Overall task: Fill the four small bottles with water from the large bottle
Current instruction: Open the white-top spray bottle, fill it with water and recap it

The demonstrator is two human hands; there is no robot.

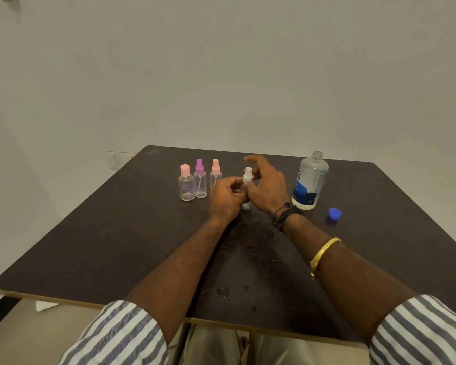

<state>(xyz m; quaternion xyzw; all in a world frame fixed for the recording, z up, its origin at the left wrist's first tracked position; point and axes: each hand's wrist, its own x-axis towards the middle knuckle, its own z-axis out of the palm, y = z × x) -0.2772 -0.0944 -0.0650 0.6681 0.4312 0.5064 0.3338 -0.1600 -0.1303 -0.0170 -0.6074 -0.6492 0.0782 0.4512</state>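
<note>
Three small clear bottles stand in a row at the table's far side: a round one with a pink cap [187, 183], one with a purple spray top [200, 179] and one with a pink spray top [215, 173]. A fourth small bottle with a white spray top [247, 175] stands between my hands. My left hand [225, 198] grips its body, which is mostly hidden. My right hand [267, 185] has thumb and fingers at its white top. The large clear water bottle [309, 181] with a blue label stands uncapped to the right. Its blue cap [334, 213] lies beside it.
The dark table [116, 233] has water drops [223, 291] on it near the front edge and in front of my hands. A wall stands behind the table, and a white scrap [45, 304] lies on the floor at the lower left.
</note>
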